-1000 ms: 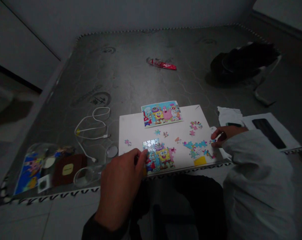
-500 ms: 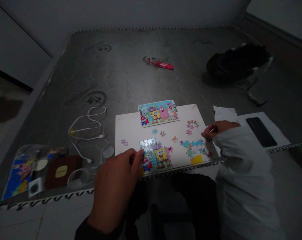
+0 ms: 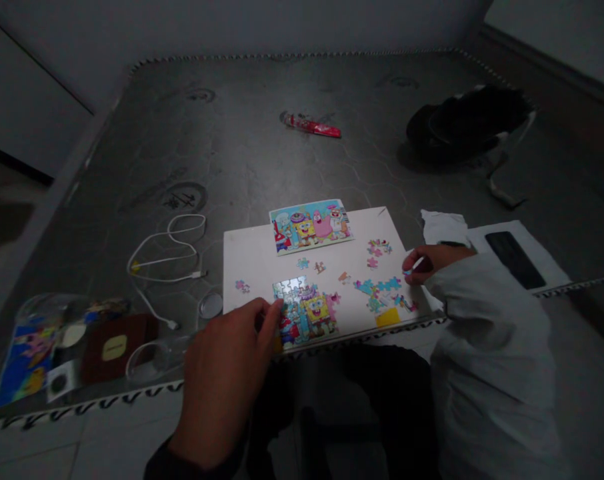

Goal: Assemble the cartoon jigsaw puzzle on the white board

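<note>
A white board [image 3: 252,257] lies on a grey mattress [image 3: 262,147]. On it sits a partly joined cartoon puzzle [image 3: 306,312], with a printed reference picture [image 3: 309,225] behind it. My left hand [image 3: 229,367] rests at the puzzle's left edge, fingertips pressed on it. My right hand [image 3: 429,260], in a pale sleeve, is curled at the board's right edge and pinches a small puzzle piece. A joined blue strip [image 3: 379,288], a yellow piece [image 3: 387,317] and several loose pieces [image 3: 377,248] lie between the hands.
A white cable [image 3: 167,257] and a round lid [image 3: 211,305] lie left of the board. At the far left are a puzzle bag [image 3: 27,347] and a brown case [image 3: 115,347]. A red tube [image 3: 312,125], a dark bag [image 3: 467,123] and a phone [image 3: 515,257] lie behind and right.
My right hand lifted off the loose pieces and drew in slightly, now pinching a piece. My left hand stays at the puzzle's edge. The view drifted right.
</note>
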Available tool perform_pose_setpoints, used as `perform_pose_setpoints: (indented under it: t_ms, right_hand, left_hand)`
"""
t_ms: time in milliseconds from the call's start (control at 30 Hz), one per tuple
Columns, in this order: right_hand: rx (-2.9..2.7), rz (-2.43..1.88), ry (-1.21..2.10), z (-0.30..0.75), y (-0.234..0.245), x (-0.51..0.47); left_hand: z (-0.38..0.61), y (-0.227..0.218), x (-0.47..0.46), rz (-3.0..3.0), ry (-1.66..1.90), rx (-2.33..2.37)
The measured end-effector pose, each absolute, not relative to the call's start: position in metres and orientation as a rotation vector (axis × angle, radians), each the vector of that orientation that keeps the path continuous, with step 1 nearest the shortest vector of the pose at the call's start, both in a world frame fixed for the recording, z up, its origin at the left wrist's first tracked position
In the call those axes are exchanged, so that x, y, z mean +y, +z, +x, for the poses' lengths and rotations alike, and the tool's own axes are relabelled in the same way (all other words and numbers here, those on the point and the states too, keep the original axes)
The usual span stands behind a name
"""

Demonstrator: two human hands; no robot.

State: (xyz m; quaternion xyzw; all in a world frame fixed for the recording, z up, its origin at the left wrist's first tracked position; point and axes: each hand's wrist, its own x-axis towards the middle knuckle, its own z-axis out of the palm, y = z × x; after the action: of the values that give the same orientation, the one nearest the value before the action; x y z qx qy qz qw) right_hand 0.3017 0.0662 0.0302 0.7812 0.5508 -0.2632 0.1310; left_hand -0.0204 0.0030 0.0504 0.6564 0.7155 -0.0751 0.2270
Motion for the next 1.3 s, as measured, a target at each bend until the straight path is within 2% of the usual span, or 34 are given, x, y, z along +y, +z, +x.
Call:
perform_pose_setpoints:
  t_ms: [200,467,833,1067,1300]
  right_hand:
    - [1.705,2.22,-0.728,0.303,0.023,0.062]
    - [1.896,2.069,-0.992,0.293,0.023,0.065]
    - [1.859,2.157,-0.732,0.275,0.034,0.07]
    - [1.903,1.981,-0.82,0.246,0.03,0.072]
    - [1.864,1.988,-0.786,0.243,0.042,0.07]
  left_hand:
    - [-0.02,0.05,0.004,1.811,-0.22,1.963]
    - [-0.017,0.051,0.004,1.822,-0.226,1.963]
    - [-0.017,0.053,0.005,1.814,-0.223,1.959]
    - [-0.018,0.054,0.004,1.808,-0.226,1.964]
    - [-0.02,0.054,0.004,1.819,-0.223,1.971]
